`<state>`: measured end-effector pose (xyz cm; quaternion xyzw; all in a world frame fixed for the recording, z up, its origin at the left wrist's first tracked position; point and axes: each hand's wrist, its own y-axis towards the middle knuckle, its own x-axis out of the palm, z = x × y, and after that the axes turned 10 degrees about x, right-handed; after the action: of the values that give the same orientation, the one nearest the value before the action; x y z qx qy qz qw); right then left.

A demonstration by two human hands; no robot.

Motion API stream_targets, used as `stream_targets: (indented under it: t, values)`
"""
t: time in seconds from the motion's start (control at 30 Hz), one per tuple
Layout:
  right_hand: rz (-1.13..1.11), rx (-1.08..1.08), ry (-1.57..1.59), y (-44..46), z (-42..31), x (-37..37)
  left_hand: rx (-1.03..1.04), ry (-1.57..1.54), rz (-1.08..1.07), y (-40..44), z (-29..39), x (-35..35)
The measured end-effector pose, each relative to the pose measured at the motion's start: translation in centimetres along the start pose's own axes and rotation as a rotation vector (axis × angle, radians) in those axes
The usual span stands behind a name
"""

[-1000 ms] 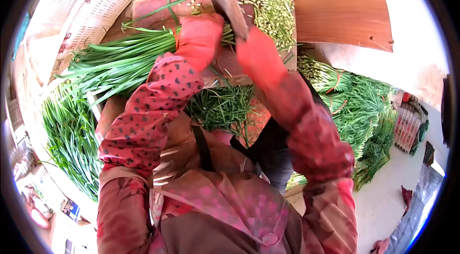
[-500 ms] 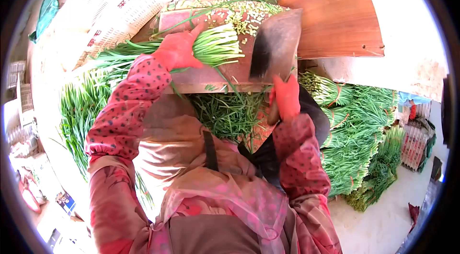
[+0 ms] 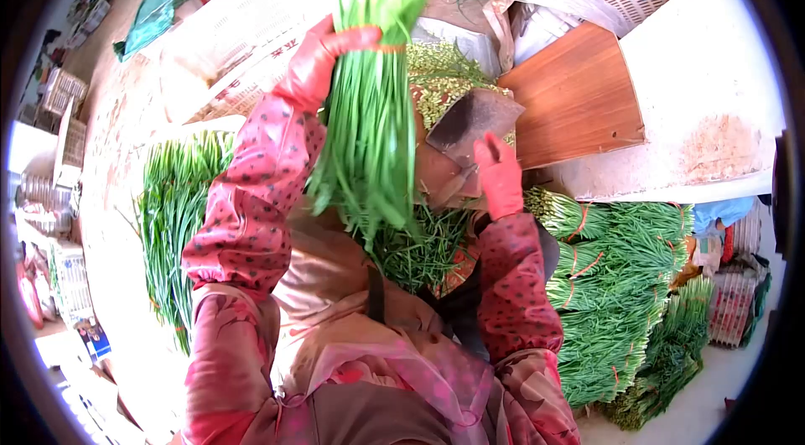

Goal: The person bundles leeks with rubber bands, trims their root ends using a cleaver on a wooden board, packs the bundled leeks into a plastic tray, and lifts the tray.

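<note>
My left hand [image 3: 323,59], in a red glove, grips a bundle of long green stalks [image 3: 369,118] near an orange band. The bundle is upright, pale ends at the top, green leaves hanging down. My right hand [image 3: 501,172], gloved in red too, is at the near right part of the chopping board [image 3: 432,168]. A broad dark cleaver blade [image 3: 476,122] lies over the board just beyond that hand. The fingers look partly spread; whether they hold the cleaver's handle is unclear. Short cut stalk ends [image 3: 436,97] cover the board's far side.
Banded green bundles [image 3: 612,294] are stacked at the right. More stalks [image 3: 176,218] lie at the left. Loose leaves [image 3: 419,248] sit below the board. A brown wooden panel [image 3: 574,97] leans at the back right beside a white surface [image 3: 713,93].
The bundle has gone from lying on the board to upright in my raised left hand. The cleaver blade has swung from upright to lying flatter over the board. The view has shifted.
</note>
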<state>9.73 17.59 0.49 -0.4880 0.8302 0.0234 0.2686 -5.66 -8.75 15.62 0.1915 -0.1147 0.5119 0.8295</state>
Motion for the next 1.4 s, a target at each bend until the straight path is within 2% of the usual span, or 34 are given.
stream_targets:
  t: [0.03, 0.1, 0.17, 0.2, 0.23, 0.27, 0.3, 0.37, 0.43, 0.47, 0.53, 0.6, 0.63, 0.7, 0.83, 0.9, 1.03, 1.07, 1.1, 1.13, 1.17, 1.23, 1.3, 1.37, 1.4]
  values:
    - [-0.04, -0.075, 0.21, -1.0, -2.5, -1.1, -0.005, -0.124, 0.013, 0.2, -0.1, -1.0]
    - [-0.085, -0.046, 0.308, -2.4, -5.9, -3.0, -0.02, -0.37, 0.103, 0.5, -0.4, -2.9]
    - [-0.111, -0.032, 0.408, -3.1, -6.0, -4.7, 0.102, -0.55, 0.212, -0.1, -0.2, -4.2]
    - [-0.039, -0.081, 0.438, -2.9, -4.7, -6.0, 0.157, -0.55, 0.256, -0.3, -0.7, -5.1]
    - [0.03, -0.138, 0.472, -2.9, -4.2, -6.9, 0.218, -0.49, 0.442, -0.2, -1.9, -6.2]
    - [0.174, -0.168, 0.43, -4.0, -4.8, -7.7, 0.219, -0.578, 0.427, -0.6, -3.7, -8.0]
    - [0.184, -0.189, 0.444, -4.6, -4.4, -8.3, 0.22, -0.667, 0.411, -1.2, -5.3, -9.4]
    - [0.049, 0.109, 0.578, -5.6, -3.2, -9.1, 0.154, -0.721, 0.532, -2.9, -6.9, -8.4]
    - [0.035, -0.015, 0.612, -7.4, -3.8, -9.0, 0.197, -0.606, 0.527, -4.9, -10.4, -8.7]
    - [0.023, -0.115, 0.634, -7.8, -4.4, -8.9, 0.046, -1.183, -0.046, -6.8, -10.0, -7.5]
    - [-0.02, -0.206, 0.649, -9.9, -7.8, -8.4, -0.001, -1.486, -0.523, -7.1, -14.3, -10.3]
    - [-0.063, -0.368, 0.69, -11.9, -11.3, -7.2, 0.195, -1.483, -0.374, -7.8, -17.6, -9.6]
    - [-0.056, -0.371, 0.689, -12.9, -13.3, -6.7, 0.241, -1.464, -0.288, -8.1, -18.4, -9.3]
    - [0.046, -0.566, 0.608, -14.9, -16.9, -6.2, 0.257, -1.463, -0.208, -8.5, -18.3, -8.4]
    - [0.041, -0.746, 0.459, -17.1, -20.4, -4.8, 0.314, -1.431, -0.121, -9.3, -16.0, -5.8]
    - [0.16, -0.967, 0.031, -17.0, -21.5, -3.5, 0.085, -1.016, 0.648, -10.1, -13.5, -3.4]
    - [0.129, -0.988, 0.016, -14.7, -21.7, -0.6, 0.178, -1.131, 0.491, -9.4, -17.3, -5.2]
    - [0.066, -0.959, 0.038, -13.8, -21.1, 0.1, 0.176, -1.133, 0.492, -9.7, -17.6, -5.4]
    - [0.002, -0.927, 0.059, -13.4, -20.6, 0.4, 0.21, -1.082, 0.372, -10.5, -17.2, -5.0]
    - [-0.168, -0.708, 0.082, -14.5, -21.1, -0.2, 0.24, -1.028, 0.253, -11.3, -16.9, -4.7]
    - [-0.165, -0.702, 0.083, -15.9, -21.1, -0.7, 0.268, -0.972, 0.131, -11.7, -16.6, -4.5]
    - [-0.617, -0.494, 0.397, -19.2, -20.8, -1.5, 0.24, -1.012, 0.121, -11.2, -18.6, -6.1]
    - [-1.111, -0.467, 0.282, -22.6, -20.8, -3.4, 0.188, -1.093, 0.112, -10.6, -22.3, -8.4]
    - [-1.364, -0.533, 0.263, -23.8, -20.0, -4.8, 0.157, -1.139, 0.117, -9.6, -23.3, -9.1]
    - [-1.419, -0.487, 0.23, -23.5, -19.9, -5.7, 0.154, -1.151, 0.144, -9.2, -23.1, -8.8]
